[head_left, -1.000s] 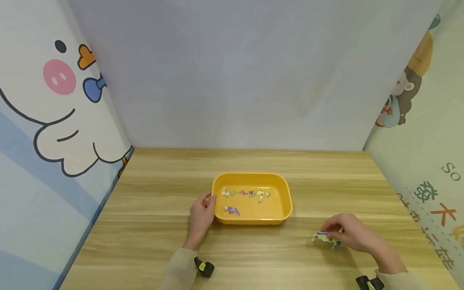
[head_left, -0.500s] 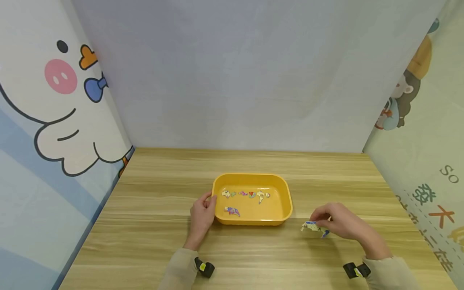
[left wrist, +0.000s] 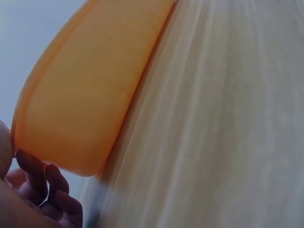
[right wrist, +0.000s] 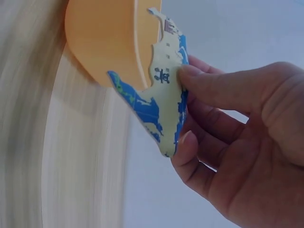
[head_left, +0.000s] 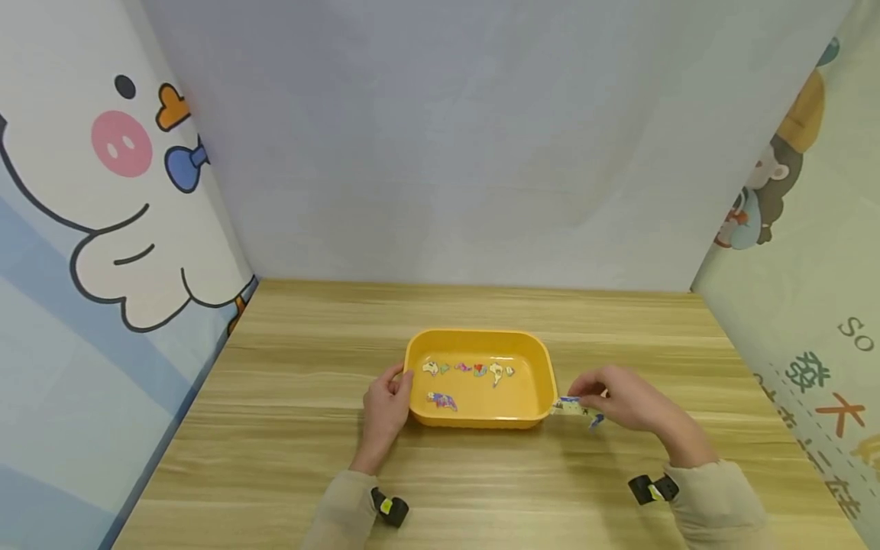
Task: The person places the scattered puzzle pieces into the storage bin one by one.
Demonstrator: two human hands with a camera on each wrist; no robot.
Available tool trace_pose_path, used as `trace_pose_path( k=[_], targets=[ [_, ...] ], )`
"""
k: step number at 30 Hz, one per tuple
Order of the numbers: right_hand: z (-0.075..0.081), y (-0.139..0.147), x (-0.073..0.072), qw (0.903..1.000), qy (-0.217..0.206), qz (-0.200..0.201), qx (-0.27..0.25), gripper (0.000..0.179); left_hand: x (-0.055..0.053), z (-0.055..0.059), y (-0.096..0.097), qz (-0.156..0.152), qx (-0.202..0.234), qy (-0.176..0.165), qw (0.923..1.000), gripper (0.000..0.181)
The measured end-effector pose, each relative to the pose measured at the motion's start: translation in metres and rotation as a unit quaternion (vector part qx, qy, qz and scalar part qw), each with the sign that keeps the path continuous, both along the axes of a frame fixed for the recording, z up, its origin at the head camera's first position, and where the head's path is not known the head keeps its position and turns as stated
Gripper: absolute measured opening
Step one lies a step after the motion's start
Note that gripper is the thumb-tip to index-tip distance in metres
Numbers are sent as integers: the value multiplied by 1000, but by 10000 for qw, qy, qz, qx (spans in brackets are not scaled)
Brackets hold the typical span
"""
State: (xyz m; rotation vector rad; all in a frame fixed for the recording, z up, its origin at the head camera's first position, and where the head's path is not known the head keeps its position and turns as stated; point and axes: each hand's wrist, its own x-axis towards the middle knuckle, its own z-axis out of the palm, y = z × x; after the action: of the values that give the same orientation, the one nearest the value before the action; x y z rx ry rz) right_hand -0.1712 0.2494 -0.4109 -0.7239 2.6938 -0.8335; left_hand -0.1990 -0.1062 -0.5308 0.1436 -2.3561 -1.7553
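Note:
A yellow plastic tray [head_left: 481,416] sits on the wooden table. My left hand [head_left: 385,409] holds its left rim, thumb over the edge and fingers curled against the outer wall [left wrist: 80,95]. Off the tray's front right corner, my right hand [head_left: 619,397] pinches a flat, irregular map puzzle piece [right wrist: 166,90], cream with blue patches, between thumb and fingers. In the head view this piece's left tip overlaps the tray's rim. Inside the tray lie several small coloured pieces in a row, among them a cream one [head_left: 496,372], with a longer purple-blue piece [head_left: 442,400] nearer the front.
Bare wood of the table [head_left: 296,367] surrounds the tray. A plain pale backdrop [head_left: 447,153] stands behind it, with a cartoon-printed panel [head_left: 137,252] at left and another printed panel [head_left: 791,305] at right. Each wrist wears a black strap device [head_left: 389,507].
My right hand has carried the puzzle piece left and away from me, up to the tray's right corner. The left hand stays on the rim; the pieces in the tray lie as before.

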Motion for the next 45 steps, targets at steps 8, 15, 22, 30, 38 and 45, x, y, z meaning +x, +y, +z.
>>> trace_pose_path(
  k=[8, 15, 22, 30, 38, 45],
  targets=[
    [-1, -11, -8, 9999, 39, 141, -4, 16, 0, -2, -1, 40, -42, 15, 10000, 31],
    [3, -20, -17, 9997, -113, 206, -27, 15, -1, -3, 1, 41, -83, 30, 10000, 32],
    [2, -27, -27, 9993, -252, 286, 70, 15, -1, -3, 0, 56, -47, 82, 9999, 34],
    [4, -40, -36, 9989, -226, 410, 45, 13, 0, -1, 0, 35, -63, 34, 10000, 31],
    [7, -50, -44, 9983, -265, 519, 59, 11, 0, 0, 0, 13, -15, -16, 10000, 31],
    [6, -58, -52, 9984, -340, 416, 153, 11, -1, -2, -1, 8, -54, 33, 10000, 31]
  ],
)
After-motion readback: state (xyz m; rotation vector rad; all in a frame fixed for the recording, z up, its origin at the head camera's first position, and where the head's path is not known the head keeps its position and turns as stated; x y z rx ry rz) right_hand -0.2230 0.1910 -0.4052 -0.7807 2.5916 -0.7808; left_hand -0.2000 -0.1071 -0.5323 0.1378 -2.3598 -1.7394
